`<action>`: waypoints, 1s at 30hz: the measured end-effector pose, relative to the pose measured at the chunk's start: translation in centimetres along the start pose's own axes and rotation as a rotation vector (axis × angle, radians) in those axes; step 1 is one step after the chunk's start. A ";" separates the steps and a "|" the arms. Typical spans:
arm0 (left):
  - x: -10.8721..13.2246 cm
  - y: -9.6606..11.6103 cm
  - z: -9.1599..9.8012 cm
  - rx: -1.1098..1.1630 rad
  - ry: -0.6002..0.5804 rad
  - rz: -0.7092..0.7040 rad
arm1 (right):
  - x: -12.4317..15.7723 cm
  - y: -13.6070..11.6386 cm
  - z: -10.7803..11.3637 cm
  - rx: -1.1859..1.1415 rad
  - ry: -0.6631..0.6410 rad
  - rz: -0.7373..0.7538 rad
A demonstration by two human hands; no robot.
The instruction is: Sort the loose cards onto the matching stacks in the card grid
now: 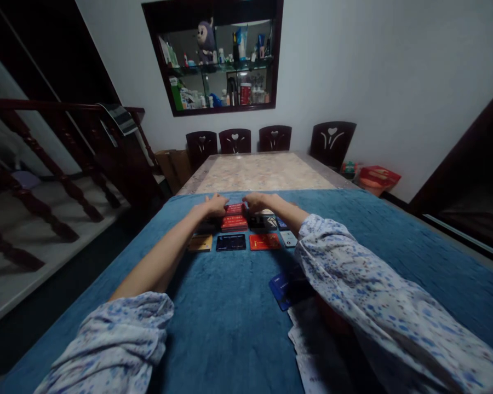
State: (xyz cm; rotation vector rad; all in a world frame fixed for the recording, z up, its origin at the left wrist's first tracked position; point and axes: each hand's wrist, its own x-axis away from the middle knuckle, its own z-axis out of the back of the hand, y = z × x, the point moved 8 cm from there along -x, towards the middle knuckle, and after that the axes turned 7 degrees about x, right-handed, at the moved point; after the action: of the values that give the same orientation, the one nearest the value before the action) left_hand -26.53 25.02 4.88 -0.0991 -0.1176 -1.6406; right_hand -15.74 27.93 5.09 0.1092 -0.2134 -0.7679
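Note:
Both my hands are at the far rows of cards on the blue cloth. My left hand (217, 204), its fingers curled, is at the left edge of a red card (235, 209). At that card's right edge, my right hand (255, 202) has its fingers bent down. The card appears gripped between them, though the fingertips are small and dim. Just nearer lies a stack of red cards (234, 222). A black card with a white design (270, 222) lies right of it. The front row has a yellow card (200, 243), a dark card (230, 242), an orange-red card (264, 241) and a pale card (288, 238).
Blue cards (280, 290) and a spread of white cards (312, 350) lie under my right forearm, partly hidden. The blue cloth (213, 317) covers the near part of the table (263, 172). Dark chairs (235, 140) line its far side; a railing (57, 164) runs left.

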 end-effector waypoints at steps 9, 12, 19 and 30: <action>5.6 4.3 2.7 0.061 0.331 -0.184 | 5.0 0.6 2.8 -0.015 0.175 0.082; 7.8 5.9 2.7 0.099 0.406 -0.219 | 7.3 0.6 2.9 -0.026 0.216 0.087; 12.0 9.9 1.5 0.145 0.434 -0.290 | 13.4 0.4 2.0 0.020 0.280 0.037; 16.6 17.4 -1.9 0.235 0.376 -0.437 | 23.6 0.7 -2.4 -0.125 0.321 0.050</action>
State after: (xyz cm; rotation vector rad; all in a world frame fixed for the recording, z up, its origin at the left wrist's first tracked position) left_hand -10.40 7.15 5.58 0.4414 -0.0432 -2.0364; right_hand 1.82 11.96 6.51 0.1066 0.1363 -0.7016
